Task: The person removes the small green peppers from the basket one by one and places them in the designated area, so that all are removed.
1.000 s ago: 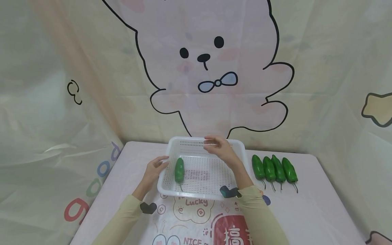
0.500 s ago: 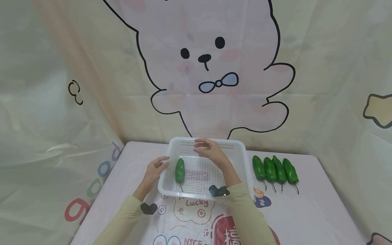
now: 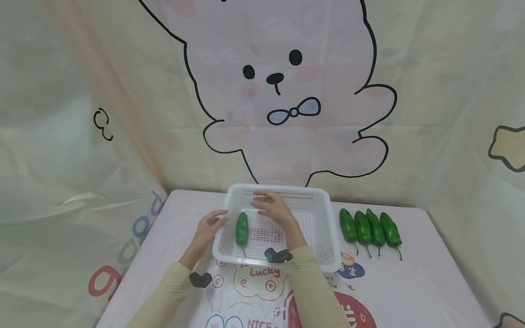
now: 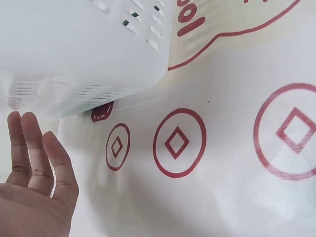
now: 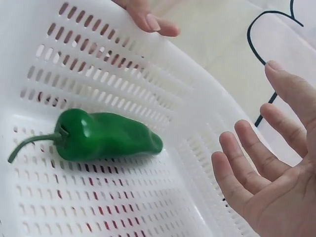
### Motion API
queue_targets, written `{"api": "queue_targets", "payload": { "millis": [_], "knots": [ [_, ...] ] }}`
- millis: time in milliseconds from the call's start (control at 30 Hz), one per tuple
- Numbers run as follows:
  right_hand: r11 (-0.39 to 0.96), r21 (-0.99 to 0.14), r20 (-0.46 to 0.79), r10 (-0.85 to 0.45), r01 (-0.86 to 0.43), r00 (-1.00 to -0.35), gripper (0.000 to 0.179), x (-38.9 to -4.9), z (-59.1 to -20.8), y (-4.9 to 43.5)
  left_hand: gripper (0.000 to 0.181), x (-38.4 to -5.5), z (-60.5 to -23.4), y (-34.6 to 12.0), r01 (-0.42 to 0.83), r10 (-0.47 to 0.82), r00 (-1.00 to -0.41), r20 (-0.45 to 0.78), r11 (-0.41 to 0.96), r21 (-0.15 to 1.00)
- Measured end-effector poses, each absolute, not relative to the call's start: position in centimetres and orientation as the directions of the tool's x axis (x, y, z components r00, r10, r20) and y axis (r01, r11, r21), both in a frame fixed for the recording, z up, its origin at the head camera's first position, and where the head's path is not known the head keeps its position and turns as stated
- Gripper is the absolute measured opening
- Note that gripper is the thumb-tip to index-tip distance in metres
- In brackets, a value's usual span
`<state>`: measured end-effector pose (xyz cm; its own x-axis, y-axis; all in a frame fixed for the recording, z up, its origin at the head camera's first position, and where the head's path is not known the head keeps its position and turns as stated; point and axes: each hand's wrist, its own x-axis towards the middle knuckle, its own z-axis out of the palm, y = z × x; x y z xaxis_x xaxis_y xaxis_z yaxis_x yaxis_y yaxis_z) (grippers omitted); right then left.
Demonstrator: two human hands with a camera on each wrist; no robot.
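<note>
A white perforated plastic basket (image 3: 274,260) stands on the table, and one green pepper (image 3: 242,229) lies in its left part. At the basket's left rim is my left hand (image 3: 206,229). Its fingers (image 4: 33,143) extend along the outer wall in the left wrist view, and fingertips reach the rim in the right wrist view. My right hand (image 3: 275,210) hovers over the basket, right of the pepper, holding nothing. In the right wrist view its fingers (image 5: 254,158) are spread and slightly bent, apart from the pepper.
Several green peppers (image 3: 371,228) lie side by side to the right of the basket, stems toward the front. A printed cloth (image 3: 418,282) covers the table. A curtain with a cartoon bear (image 3: 287,150) hangs behind it.
My right hand has moved left above the basket, from near its right-back part toward the pepper inside. The left hand, the basket and the peppers have stayed in place.
</note>
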<state>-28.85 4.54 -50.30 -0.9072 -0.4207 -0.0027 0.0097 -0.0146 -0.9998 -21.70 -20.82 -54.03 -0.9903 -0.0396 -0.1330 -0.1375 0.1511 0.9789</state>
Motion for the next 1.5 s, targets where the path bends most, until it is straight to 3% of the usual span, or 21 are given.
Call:
{"api": "queue_targets", "payload": {
  "millis": [533,833,1100,1500],
  "knots": [
    [0.09,-0.99,-0.136,-0.379,0.11,-0.916,0.062,-28.3,-51.3,1.5,0.044,-21.6,-54.0,-20.8,-0.14,-0.033,-0.99,-0.136,0.136,0.981],
    [0.248,-0.968,-0.137,-0.398,0.038,-0.907,0.057,-28.6,-52.9,0.8,0.046,-21.6,-53.8,-20.9,-0.135,-0.027,-0.991,-0.132,0.152,0.979],
    [0.29,-0.957,-0.135,-0.437,0.002,-0.89,0.057,-28.8,-53.6,0.5,0.045,-21.7,-53.9,-21.0,-0.134,-0.031,-0.991,-0.131,0.141,0.981],
    [0.424,-0.905,-0.171,-0.452,-0.042,-0.875,0.067,-29.0,-53.7,0.4,0.044,-21.5,-53.8,-20.8,-0.134,-0.015,-0.991,-0.133,0.123,0.983]
  ]
}}
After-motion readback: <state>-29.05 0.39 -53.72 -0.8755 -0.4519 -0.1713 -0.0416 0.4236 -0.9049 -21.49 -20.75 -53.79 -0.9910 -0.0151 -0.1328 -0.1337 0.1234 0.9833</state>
